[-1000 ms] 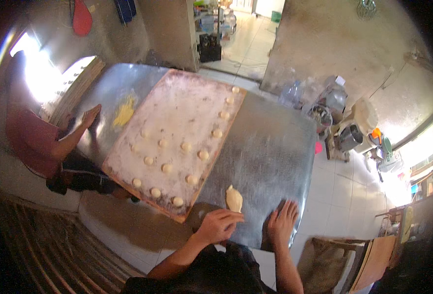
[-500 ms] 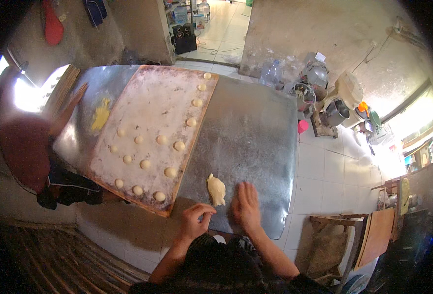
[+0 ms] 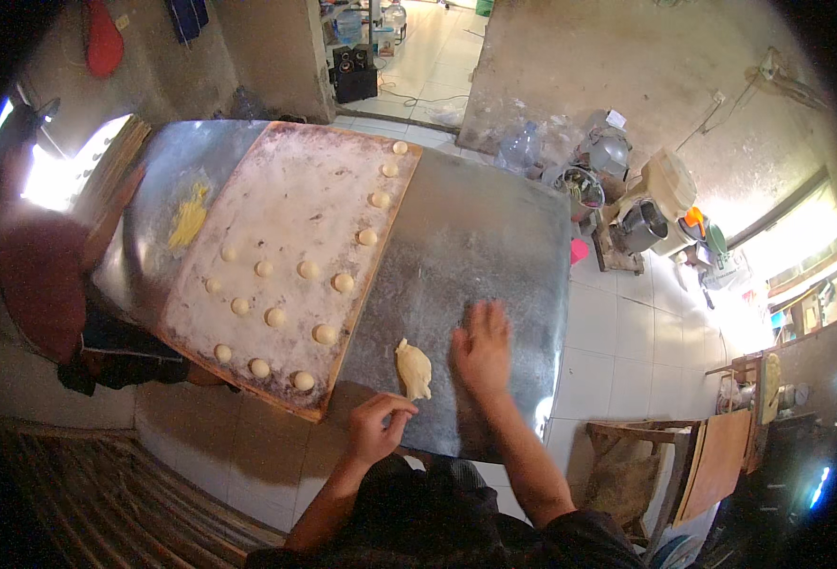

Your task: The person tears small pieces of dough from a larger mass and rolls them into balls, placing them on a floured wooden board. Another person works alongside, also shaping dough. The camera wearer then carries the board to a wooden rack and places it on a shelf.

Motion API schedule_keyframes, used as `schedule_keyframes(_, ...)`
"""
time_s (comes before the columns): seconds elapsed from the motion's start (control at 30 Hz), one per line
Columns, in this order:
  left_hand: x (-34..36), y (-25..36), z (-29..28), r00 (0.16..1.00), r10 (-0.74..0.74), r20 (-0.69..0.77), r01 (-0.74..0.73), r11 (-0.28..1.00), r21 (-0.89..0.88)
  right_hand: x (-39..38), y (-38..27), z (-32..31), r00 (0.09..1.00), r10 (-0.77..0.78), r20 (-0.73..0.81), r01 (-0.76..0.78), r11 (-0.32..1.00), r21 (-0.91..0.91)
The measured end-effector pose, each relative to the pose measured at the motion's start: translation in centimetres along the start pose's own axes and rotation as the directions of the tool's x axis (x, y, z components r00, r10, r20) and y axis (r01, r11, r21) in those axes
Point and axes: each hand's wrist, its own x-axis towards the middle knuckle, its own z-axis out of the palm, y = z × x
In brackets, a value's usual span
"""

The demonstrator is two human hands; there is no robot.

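Observation:
A pale lump of dough (image 3: 413,370) lies on the dark metal tabletop (image 3: 475,228), close to its near edge. Just below the lump, my left hand (image 3: 378,426) is closed at the table's edge, thumb and forefinger together; what they hold, if anything, is too small to make out. To the right of the dough, my right hand (image 3: 484,351) lies palm down on the metal with its fingers stretched out. Whatever may be under that palm is hidden. On the left, a floured wooden board (image 3: 276,204) bears several round dough balls (image 3: 325,334) in loose rows.
Across the board, a person in a dark red shirt (image 3: 39,275) reaches toward the table's far left, near a yellow smear (image 3: 189,218). Pots and buckets (image 3: 643,226) stand on the floor at the right. A wooden frame (image 3: 641,465) is at the lower right.
My right hand has slid forward over the metal, away from me. My left hand stays by the dough lump. The other person's arm has drawn back a little to the left.

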Motion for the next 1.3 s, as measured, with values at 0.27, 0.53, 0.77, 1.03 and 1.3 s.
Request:
schedule_keyframes(0.27,1.0,-0.8,-1.5,1.000,-0.015,-0.005,0.016,0.999,0.049,-0.2,1.3,-0.2,0.998,0.054,-0.024,-0.053,0.998,0.041)
schedule_keyframes(0.53,3.1,1.6,0.1,0.884,-0.440,0.161,0.267,0.757,0.597,-3.3,-0.5,-5.7,0.780,0.532,0.330,-0.548,0.835,-0.050)
schedule_keyframes(0.77,2.6,-4.8,6.7,0.964,-0.217,0.153,0.148,0.918,0.367,6.5,-16.2,-7.1,0.993,-0.065,-0.099,0.100,0.909,0.405)
schedule_keyframes(1.03,1.4,-6.9,6.6,0.987,-0.109,0.118,0.127,0.980,-0.152,6.7,-42.9,2.4,0.714,-0.699,0.040,0.526,0.574,0.627)
schedule_keyframes(1.3,3.5,-6.0,-0.6,0.900,-0.243,0.363,0.265,0.964,-0.013,-0.6,-12.8,-4.0,0.810,0.214,0.546,-0.435,0.843,0.316)
